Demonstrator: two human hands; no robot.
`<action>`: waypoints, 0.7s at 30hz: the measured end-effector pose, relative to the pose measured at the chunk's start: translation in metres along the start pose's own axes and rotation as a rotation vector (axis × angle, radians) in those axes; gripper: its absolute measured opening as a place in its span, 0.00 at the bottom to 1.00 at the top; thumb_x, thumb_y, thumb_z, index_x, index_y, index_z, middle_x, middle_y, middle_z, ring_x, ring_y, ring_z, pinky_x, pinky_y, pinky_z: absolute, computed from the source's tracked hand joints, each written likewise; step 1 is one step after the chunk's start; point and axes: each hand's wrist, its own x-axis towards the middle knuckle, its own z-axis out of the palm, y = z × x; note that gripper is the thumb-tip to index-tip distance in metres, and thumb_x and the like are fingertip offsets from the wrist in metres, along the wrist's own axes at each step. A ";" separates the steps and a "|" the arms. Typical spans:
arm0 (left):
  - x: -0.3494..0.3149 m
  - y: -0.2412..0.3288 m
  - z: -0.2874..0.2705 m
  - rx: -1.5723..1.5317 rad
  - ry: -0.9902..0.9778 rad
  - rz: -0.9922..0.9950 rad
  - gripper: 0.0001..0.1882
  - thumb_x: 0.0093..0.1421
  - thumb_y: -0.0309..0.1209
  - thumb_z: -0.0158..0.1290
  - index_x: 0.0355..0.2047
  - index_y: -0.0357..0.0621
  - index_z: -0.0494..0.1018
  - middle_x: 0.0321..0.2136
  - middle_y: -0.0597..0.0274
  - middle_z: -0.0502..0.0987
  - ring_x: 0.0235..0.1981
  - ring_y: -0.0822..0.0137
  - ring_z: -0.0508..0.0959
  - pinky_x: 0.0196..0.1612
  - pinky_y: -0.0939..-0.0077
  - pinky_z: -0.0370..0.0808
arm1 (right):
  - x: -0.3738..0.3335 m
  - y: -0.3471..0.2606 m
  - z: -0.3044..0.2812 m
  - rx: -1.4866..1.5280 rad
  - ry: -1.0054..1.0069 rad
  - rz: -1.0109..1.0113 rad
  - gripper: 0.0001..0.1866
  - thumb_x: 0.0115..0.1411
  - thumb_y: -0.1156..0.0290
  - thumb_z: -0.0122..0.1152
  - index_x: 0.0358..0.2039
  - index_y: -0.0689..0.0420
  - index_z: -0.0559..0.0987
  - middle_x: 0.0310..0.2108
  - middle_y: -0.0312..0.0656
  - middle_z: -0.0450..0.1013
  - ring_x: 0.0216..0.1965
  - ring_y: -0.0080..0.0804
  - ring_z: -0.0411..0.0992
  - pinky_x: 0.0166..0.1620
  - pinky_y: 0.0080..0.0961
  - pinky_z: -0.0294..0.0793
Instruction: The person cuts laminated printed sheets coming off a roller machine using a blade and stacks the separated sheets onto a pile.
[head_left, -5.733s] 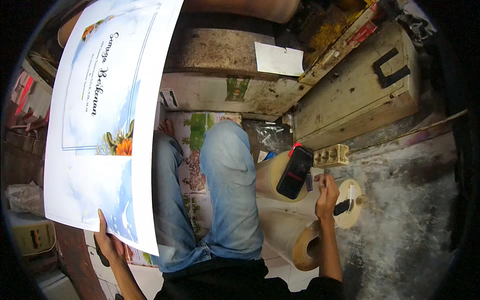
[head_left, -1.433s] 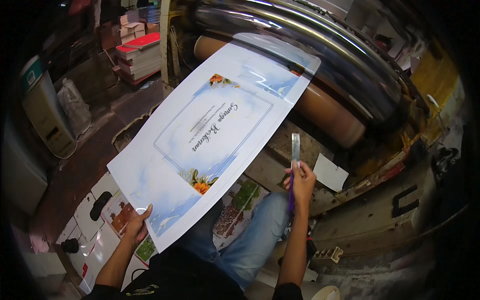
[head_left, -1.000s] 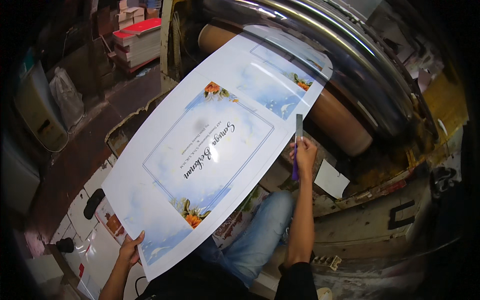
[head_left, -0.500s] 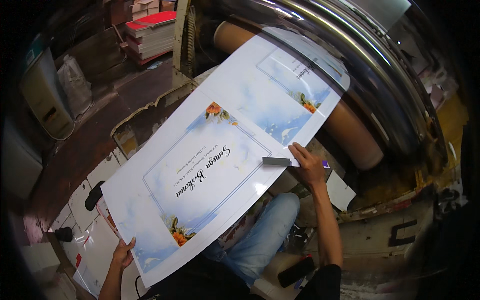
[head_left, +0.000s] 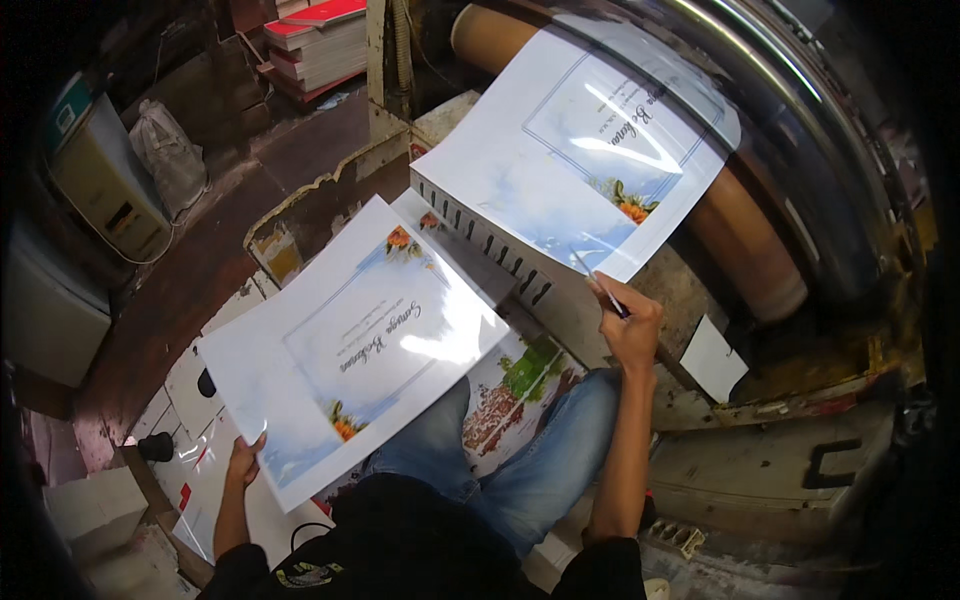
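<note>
My left hand (head_left: 243, 462) grips the lower left corner of a loose glossy printed sheet (head_left: 300, 290), white and pale blue with orange flowers and black script. In my right hand (head_left: 635, 325) is a knife (head_left: 583, 264) with a thin blade and a purple handle, pointing up and left. Its blade lies by the near right corner of a second matching sheet (head_left: 530, 110), whose far end runs into the machine's rollers. A gap separates the two sheets. My fingers are closed around the handle and hide part of it.
Shiny metal rollers (head_left: 790, 65) and a brown roll (head_left: 755, 260) stand at the upper right. A ledge with black slots (head_left: 480, 235) lies between the sheets. A colourful printed sheet (head_left: 515, 395) is under my legs. Red-topped stacks (head_left: 315, 50) stand at the back left.
The long printed sheet is now parted into two. My left hand's piece has shifted down from the machine. The knife has turned from broadside to edge-on beside the remaining sheet.
</note>
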 end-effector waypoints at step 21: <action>0.196 -0.096 0.165 0.106 0.188 0.014 0.44 0.51 0.41 0.67 0.61 0.35 0.57 0.51 0.49 0.72 0.43 0.58 0.75 0.48 0.63 0.74 | -0.067 -0.131 0.048 0.689 0.031 0.608 0.12 0.60 0.72 0.62 0.41 0.65 0.82 0.40 0.47 0.79 0.17 0.18 0.72 0.16 0.16 0.68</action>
